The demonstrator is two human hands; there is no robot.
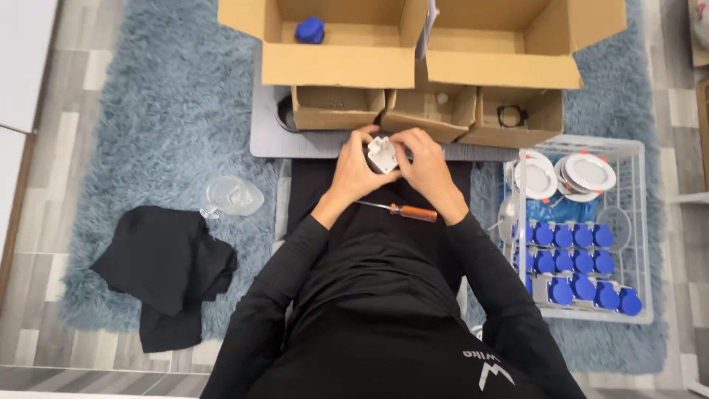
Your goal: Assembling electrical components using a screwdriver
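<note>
My left hand (356,171) and my right hand (426,168) together hold a small white square part (382,154) over the near edge of a grey board (266,140). Both hands have fingers wrapped round the part, with something dark and round behind it under the left fingers. A screwdriver (402,211) with an orange handle lies across my black-clad lap just below the hands, untouched.
Two large open cardboard boxes (336,66) stand at the back, one with a blue cap (309,30) inside. Three smaller open boxes (336,109) sit before them. A white wire basket (639,222) at right holds round white fixtures and several blue caps. Black cloth (166,266) and a clear bag (233,196) lie on the blue rug.
</note>
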